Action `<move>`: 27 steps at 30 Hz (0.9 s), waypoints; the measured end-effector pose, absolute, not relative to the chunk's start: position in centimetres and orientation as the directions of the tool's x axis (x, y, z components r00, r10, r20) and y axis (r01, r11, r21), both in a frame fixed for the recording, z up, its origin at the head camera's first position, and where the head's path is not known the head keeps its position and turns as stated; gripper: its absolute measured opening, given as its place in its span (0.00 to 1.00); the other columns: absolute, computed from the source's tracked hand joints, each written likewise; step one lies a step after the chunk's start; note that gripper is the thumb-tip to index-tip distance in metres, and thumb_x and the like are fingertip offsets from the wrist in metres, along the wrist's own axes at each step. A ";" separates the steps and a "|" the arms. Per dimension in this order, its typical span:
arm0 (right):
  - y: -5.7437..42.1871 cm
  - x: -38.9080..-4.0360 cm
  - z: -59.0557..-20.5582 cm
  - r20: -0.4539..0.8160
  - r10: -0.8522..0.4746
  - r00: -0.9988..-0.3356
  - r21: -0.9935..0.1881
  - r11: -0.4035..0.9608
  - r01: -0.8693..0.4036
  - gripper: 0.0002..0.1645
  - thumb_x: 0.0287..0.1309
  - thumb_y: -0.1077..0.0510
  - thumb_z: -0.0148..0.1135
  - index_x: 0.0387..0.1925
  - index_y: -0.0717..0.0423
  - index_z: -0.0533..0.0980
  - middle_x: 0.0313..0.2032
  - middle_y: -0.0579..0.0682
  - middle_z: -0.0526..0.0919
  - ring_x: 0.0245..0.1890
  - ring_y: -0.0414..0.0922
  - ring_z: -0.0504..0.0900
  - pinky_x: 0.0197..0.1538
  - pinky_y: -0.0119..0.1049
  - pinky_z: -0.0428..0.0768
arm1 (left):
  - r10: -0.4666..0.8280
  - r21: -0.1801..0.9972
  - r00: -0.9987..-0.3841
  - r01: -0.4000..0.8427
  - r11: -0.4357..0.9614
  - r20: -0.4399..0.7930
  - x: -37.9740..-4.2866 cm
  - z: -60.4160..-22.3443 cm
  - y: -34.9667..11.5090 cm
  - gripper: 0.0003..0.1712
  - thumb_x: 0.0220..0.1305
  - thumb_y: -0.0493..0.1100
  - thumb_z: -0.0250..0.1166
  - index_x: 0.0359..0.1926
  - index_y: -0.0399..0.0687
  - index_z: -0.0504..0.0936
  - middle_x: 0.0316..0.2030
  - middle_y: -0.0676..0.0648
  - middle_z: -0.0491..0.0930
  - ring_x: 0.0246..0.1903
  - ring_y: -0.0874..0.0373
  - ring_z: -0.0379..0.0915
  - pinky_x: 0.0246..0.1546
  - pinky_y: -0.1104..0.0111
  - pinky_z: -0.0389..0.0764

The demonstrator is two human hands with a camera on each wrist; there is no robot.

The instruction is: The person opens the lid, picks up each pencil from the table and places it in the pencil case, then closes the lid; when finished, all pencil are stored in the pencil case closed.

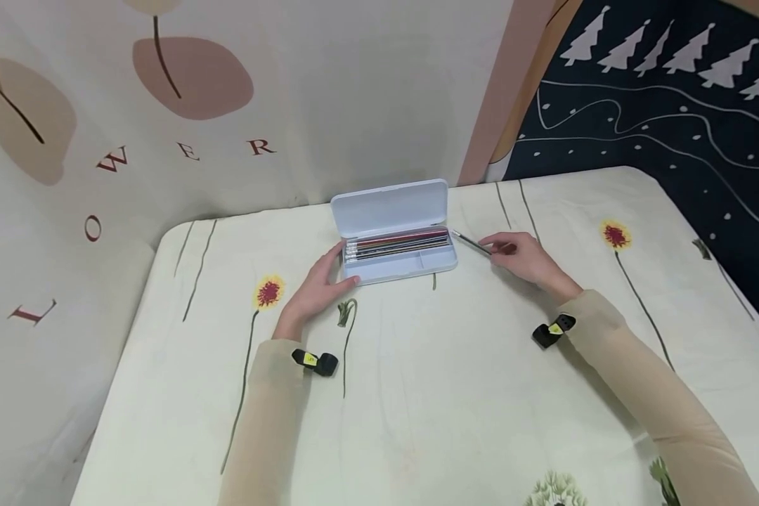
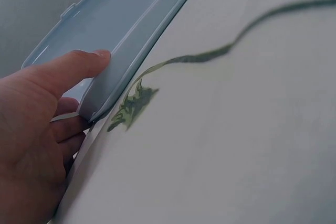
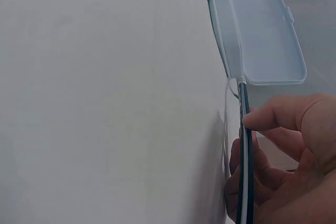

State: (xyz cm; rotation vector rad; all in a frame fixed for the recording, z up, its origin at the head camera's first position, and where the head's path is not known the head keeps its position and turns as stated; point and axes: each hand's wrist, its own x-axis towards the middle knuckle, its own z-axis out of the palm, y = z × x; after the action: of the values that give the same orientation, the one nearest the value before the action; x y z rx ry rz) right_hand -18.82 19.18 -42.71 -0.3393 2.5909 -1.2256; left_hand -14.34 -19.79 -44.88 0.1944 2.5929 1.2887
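Observation:
A pale blue pencil case (image 1: 384, 269) lies with its lid (image 1: 392, 209) raised at the back. Several striped pencils (image 1: 395, 244) fill its rear compartment, side by side. My left hand (image 1: 316, 284) grips the case's left end; in the left wrist view its thumb (image 2: 89, 66) presses over the front wall (image 2: 144, 35) while the other fingers curl at the end. Just off the case's right end, my right hand (image 1: 521, 258) pinches a dark pencil with a light stripe (image 3: 243, 150) between thumb and fingers. That pencil slants, its tip end pointing at the case.
A pale cloth with printed flowers (image 1: 268, 292) covers the table (image 1: 405, 393). Behind the case hangs a light curtain (image 1: 367, 105) with letters, and a dark cloth with printed trees (image 1: 658, 133) drops off at the right.

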 end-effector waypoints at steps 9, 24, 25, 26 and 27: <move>19.5 -18.8 -42.7 -0.079 -0.316 -0.945 -0.811 0.572 -0.123 0.18 0.61 0.67 0.56 0.52 0.64 0.78 0.45 0.61 0.79 0.44 0.53 0.76 0.44 0.35 0.74 | 0.225 0.797 -0.963 0.017 0.604 -0.150 -14.2 -44.8 -19.8 0.47 0.65 0.50 0.64 0.76 0.49 0.47 0.74 0.42 0.48 0.72 0.47 0.39 0.70 0.52 0.45; 17.3 -19.4 -43.1 0.021 -0.383 -0.923 -0.834 0.503 -0.227 0.14 0.61 0.70 0.56 0.46 0.67 0.80 0.41 0.62 0.83 0.40 0.51 0.78 0.44 0.33 0.75 | 0.231 0.795 -0.962 0.025 0.606 -0.147 -14.3 -44.8 -19.7 0.46 0.65 0.50 0.63 0.76 0.48 0.47 0.74 0.41 0.48 0.72 0.45 0.40 0.70 0.52 0.45; 17.1 -19.5 -43.1 0.027 -0.391 -0.920 -0.837 0.494 -0.235 0.14 0.61 0.71 0.55 0.46 0.67 0.81 0.41 0.61 0.83 0.40 0.51 0.78 0.44 0.33 0.76 | 0.231 0.795 -0.962 0.024 0.606 -0.147 -14.3 -44.7 -19.7 0.47 0.65 0.50 0.63 0.76 0.48 0.47 0.74 0.41 0.48 0.72 0.46 0.39 0.70 0.51 0.45; 16.9 -19.6 -43.1 0.033 -0.398 -0.917 -0.840 0.486 -0.242 0.13 0.61 0.71 0.55 0.46 0.67 0.81 0.41 0.61 0.83 0.40 0.51 0.78 0.45 0.34 0.76 | 0.231 0.795 -0.962 0.024 0.606 -0.147 -14.2 -44.7 -19.7 0.47 0.65 0.50 0.63 0.76 0.48 0.47 0.74 0.41 0.48 0.72 0.46 0.39 0.70 0.51 0.45; 16.6 -19.7 -43.1 0.036 -0.403 -0.914 -0.841 0.482 -0.246 0.13 0.61 0.71 0.55 0.45 0.67 0.81 0.41 0.61 0.83 0.40 0.50 0.78 0.45 0.35 0.76 | 0.229 0.794 -0.962 0.023 0.607 -0.148 -14.2 -44.7 -19.7 0.47 0.65 0.50 0.63 0.76 0.49 0.47 0.74 0.41 0.48 0.72 0.46 0.39 0.70 0.52 0.45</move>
State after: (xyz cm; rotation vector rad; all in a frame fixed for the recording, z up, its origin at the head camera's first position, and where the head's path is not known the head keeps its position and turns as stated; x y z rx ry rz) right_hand -19.72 16.60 -43.11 -0.5654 2.5578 -1.4093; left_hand -14.24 -19.70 -44.75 0.2072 2.5998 1.2799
